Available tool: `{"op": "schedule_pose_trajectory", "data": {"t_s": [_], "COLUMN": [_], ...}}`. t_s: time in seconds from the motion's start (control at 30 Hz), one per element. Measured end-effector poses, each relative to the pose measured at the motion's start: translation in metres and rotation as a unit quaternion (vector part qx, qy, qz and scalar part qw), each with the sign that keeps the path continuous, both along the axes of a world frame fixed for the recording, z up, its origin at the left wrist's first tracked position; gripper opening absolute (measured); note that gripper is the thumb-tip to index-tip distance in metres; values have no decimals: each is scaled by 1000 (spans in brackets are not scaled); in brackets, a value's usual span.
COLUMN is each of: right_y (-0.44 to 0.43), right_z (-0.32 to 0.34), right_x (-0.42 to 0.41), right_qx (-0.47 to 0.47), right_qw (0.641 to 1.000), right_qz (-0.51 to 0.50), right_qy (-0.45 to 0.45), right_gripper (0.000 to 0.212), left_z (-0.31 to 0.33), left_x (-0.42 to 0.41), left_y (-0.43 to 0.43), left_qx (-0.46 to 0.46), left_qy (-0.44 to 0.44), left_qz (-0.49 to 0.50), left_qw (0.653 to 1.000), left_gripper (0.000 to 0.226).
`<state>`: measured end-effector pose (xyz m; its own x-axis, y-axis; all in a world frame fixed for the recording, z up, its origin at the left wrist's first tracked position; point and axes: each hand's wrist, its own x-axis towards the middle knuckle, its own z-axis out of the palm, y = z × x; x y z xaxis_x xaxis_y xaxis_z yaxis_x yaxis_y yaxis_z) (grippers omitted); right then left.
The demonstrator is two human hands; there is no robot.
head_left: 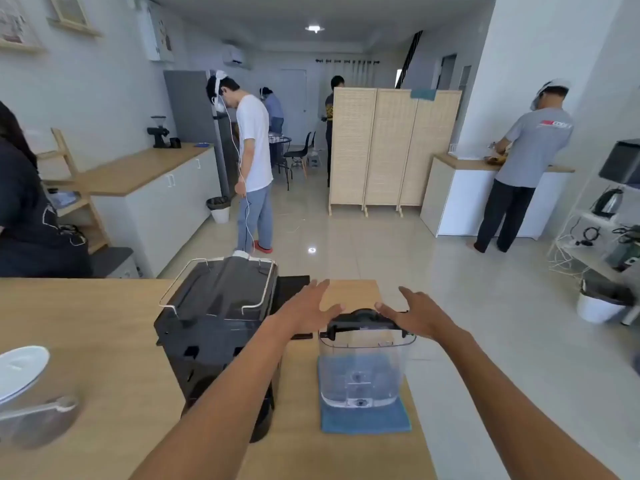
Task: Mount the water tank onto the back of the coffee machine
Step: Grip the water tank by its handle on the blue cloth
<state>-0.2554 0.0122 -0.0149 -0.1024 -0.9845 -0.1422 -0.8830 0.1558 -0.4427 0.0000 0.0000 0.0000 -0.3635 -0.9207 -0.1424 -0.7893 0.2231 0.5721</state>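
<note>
- water tank [363,368] upright on blue cloth [367,422], at 3 o'clock of coffee machine [218,327]; cloth likely catches drips
- left hand [304,308], right hand [420,315] flank its black lid [363,322]; fingers spread, grasping nothing; poised to lift

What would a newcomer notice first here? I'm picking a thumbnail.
Two bare arms reach in from below, the left hand and right hand open on either side of the clear water tank, which stands on a blue cloth at the table's right edge. The black coffee machine stands just left of it.
</note>
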Motion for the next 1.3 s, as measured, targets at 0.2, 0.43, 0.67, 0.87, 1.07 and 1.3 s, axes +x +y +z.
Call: {"op": "schedule_pose_trajectory", "data": {"t_s": [0.2, 0.43, 0.67, 0.87, 1.07, 1.3], "right_y": [6, 2, 6, 15, 22, 27], "right_z": [-9, -24, -34, -41, -48, -53], "right_x": [-12, -20, -21, -18, -12, -6], "right_qx": [33, 18, -24, -97, -152, -197], "right_qw": [998, 993, 974, 956, 939, 917], "right_qz": [4, 12, 15, 11, -13, -22], "right_qy": [-59, -118, -223, -276, -307, -346], "right_gripper": [112, 68, 73, 64, 73, 76], "left_z": [-36, -72, -66, -69, -71, -76], "left_x": [-12, -14, -15, -17, -18, -19], "left_y": [9, 7, 16, 19, 23, 28], "left_qx": [95, 134, 108, 26, -37, -103], "left_qy": [109, 202, 270, 310, 312, 337], "left_qz": [144, 180, 188, 193, 197, 200], "left_qw": [979, 953, 938, 930, 929, 914], "left_gripper": [98, 88, 30, 27, 27, 47]}}
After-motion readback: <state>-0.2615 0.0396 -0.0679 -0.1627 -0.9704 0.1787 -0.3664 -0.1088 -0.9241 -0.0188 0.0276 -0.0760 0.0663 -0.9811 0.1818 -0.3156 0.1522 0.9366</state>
